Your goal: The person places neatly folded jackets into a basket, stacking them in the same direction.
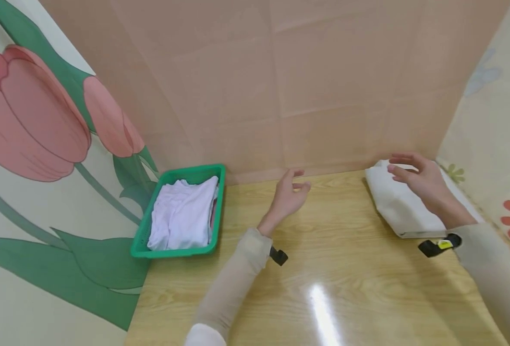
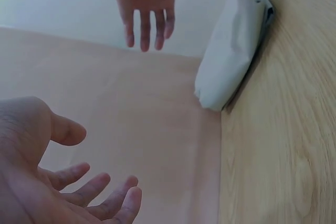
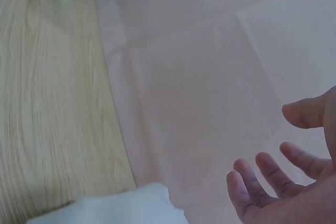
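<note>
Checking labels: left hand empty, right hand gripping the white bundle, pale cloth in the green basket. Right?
No: in the right wrist view the right hand is empty, clear of the white bundle. The left hand is empty and pale cloth lies in the green basket, as stated.

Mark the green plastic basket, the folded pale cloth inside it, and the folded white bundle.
Green plastic basket (image 1: 173,253), head view, front rim.
Folded pale cloth (image 1: 183,216), head view, top surface.
Folded white bundle (image 1: 404,205), head view, upper face.
</note>
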{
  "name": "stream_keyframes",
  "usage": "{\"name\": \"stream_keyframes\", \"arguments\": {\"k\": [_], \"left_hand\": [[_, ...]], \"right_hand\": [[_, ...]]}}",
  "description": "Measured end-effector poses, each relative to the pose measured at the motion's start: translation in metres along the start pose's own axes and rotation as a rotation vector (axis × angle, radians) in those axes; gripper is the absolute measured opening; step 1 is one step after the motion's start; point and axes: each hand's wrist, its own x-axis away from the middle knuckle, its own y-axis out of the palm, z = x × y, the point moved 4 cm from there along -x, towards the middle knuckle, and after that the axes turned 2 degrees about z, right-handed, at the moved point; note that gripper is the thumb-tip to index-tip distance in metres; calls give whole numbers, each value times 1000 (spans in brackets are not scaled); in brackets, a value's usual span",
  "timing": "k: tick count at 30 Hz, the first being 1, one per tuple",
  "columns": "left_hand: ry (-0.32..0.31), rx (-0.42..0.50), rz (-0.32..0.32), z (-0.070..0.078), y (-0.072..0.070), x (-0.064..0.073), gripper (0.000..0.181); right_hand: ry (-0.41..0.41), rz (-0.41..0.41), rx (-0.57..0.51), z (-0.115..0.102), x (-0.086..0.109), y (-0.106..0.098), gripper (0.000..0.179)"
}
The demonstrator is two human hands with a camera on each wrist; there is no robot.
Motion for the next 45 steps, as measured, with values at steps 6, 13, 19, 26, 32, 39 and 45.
{"name": "stream_keyframes", "arguments": {"k": [6, 13, 19, 26, 32, 39, 45], "left_hand": [[-32, -1, -27, -1, 19, -5, 49], [-51, 15, -23, -4, 40, -10, 46], [-52, 63, -21, -10, 63, -13, 46], [-99, 102, -7, -27, 94, -8, 45], [-135, 110, 9, -35, 116, -9, 42], [-176, 127, 26, -42, 138, -8, 40], [-187, 140, 15, -41, 156, -6, 37]], "right_hand": [[16, 31, 138, 6, 0, -19, 31], [9, 80, 182, 25, -4, -44, 39], [33, 145, 206, 44, -9, -63, 31], [45, 206, 312, 71, -10, -80, 36], [73, 218, 508, 94, -8, -102, 59], [123, 105, 639, 125, -5, -124, 75], [173, 69, 701, 149, 2, -138, 81]]}}
